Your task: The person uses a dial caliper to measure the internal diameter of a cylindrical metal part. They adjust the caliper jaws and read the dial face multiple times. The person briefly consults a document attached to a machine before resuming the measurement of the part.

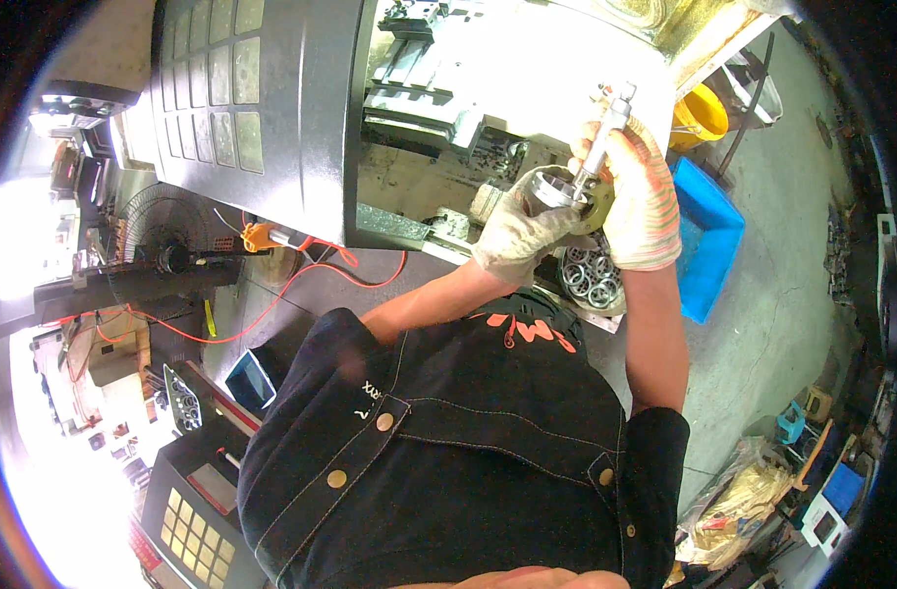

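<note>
A dark-framed machine cabinet fills the upper left, its lit interior opening in front of the person. A fan stands off to the left, a blue tray lies right of the hands, and a yellow bucket sits beyond it. A pile of metal rings lies below the hands, which partly hide it.

The silver measuring tool is between the hands, its long axis slanting from upper right to lower left, lower end at a larger metal ring. The gloved right hand curls around the tool; the gloved left hand grips the ring, fingers closed in.
</note>
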Tool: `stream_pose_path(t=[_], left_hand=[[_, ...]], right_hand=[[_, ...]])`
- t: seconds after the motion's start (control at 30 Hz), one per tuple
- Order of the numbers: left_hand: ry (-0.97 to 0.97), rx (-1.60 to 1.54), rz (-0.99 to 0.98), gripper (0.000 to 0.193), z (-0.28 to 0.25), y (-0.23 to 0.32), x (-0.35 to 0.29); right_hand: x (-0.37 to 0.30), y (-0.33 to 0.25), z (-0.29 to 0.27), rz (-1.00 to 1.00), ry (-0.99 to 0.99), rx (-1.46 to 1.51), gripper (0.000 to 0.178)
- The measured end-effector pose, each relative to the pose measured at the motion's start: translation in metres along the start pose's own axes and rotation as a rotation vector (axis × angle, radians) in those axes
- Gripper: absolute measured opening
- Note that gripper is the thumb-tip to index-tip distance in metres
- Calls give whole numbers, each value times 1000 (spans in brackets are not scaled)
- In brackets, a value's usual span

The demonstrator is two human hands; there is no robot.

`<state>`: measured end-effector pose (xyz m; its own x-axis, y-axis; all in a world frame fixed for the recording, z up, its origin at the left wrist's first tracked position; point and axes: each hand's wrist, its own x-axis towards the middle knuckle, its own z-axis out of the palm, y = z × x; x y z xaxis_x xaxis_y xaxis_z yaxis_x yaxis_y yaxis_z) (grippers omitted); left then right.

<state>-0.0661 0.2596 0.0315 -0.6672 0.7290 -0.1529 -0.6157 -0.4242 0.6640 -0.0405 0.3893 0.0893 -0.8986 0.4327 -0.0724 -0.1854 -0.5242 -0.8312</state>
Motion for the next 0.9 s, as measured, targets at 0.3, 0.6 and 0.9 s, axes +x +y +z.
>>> stream_pose_path(t=[0.3,0.6,0.9], left_hand=[[-6,116,-44,46,-2,-1,0],[7,81,-26,47,4,-2,0],[-1,28,-64,49,7,2,-2]], right_hand=[[-1,3,-5,32,24,28,19],[-2,5,-10,41,20,200,21],[-1,9,-13,-5,6,176,25]])
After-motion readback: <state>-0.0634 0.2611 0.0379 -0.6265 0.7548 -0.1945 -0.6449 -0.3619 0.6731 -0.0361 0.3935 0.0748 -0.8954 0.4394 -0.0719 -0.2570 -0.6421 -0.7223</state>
